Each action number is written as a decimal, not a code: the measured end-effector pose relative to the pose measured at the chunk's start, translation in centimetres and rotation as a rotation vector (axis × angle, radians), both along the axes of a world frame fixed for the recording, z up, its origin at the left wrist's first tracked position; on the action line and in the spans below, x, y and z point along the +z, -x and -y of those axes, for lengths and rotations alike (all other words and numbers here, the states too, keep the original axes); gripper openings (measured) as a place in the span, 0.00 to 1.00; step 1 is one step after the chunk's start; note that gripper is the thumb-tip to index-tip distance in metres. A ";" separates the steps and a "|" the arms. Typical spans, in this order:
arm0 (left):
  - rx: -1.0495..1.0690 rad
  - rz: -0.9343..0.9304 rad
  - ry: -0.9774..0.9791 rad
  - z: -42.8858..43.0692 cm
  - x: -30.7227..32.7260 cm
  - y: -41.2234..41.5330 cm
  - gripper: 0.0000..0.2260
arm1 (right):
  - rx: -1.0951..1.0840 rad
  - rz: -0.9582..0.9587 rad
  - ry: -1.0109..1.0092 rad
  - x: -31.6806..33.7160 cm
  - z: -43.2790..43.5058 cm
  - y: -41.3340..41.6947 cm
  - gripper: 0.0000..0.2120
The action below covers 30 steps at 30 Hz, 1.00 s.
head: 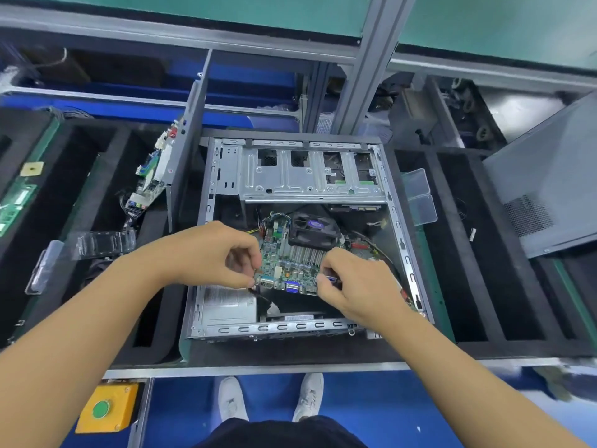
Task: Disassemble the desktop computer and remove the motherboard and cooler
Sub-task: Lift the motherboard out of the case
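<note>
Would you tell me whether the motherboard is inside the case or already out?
Inside. The motherboard with its cooler sits within the case walls, the left hand and right hand pinching its near edge.

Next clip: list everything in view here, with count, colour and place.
case: 1, grey, bench centre, open
motherboard: 1, green, inside case
cooler: 1, black fan over silver fins, on motherboard
drive cage: 1, silver, case's far end
side panel: 1, grey, far right, tilted
spare board: 1, green, left of case, against a post
clear trays: about 3, two left, one right
button box: 1, yellow, green button, lower left
shoes: 2, white, on blue floor
left hand: pinches motherboard's left edge
right hand: grips motherboard's near edge
</note>
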<state>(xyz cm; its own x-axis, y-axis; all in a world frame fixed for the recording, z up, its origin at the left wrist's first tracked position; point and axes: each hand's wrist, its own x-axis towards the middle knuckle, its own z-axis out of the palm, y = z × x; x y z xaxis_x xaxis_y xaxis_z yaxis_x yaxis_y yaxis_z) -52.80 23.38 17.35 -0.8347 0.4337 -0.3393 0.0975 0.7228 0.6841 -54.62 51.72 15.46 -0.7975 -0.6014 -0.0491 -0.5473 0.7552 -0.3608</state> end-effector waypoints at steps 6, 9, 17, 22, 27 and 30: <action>0.025 -0.037 -0.085 0.7 -0.4 0.4 0.12 | -0.069 -0.031 0.049 1.3 0.5 -0.1 0.09; 0.148 -0.065 -0.167 0.6 -1.3 0.5 0.13 | -0.071 -0.029 0.037 2.1 0.6 0.5 0.09; 0.398 -0.042 -0.457 0.4 -2.4 0.6 0.20 | -0.139 0.026 0.078 5.1 1.8 2.2 0.13; 0.391 0.059 -0.479 0.5 -2.4 1.2 0.11 | -0.238 0.106 0.148 7.5 2.2 2.7 0.16; 0.477 0.100 -0.515 0.1 -2.6 1.7 0.06 | -0.300 0.174 0.220 11.0 0.8 4.2 0.18; 0.522 0.108 -0.530 -0.1 -2.8 2.1 0.05 | -0.255 0.151 0.192 13.7 0.0 4.8 0.21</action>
<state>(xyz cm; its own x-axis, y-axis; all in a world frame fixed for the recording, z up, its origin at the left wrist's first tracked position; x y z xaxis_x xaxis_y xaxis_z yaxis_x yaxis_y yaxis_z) -54.85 23.53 14.54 -0.9505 0.1187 -0.2872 -0.2555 0.2278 0.9396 -59.44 51.71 29.12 -0.9156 -0.3934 -0.0828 -0.2796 0.7711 -0.5720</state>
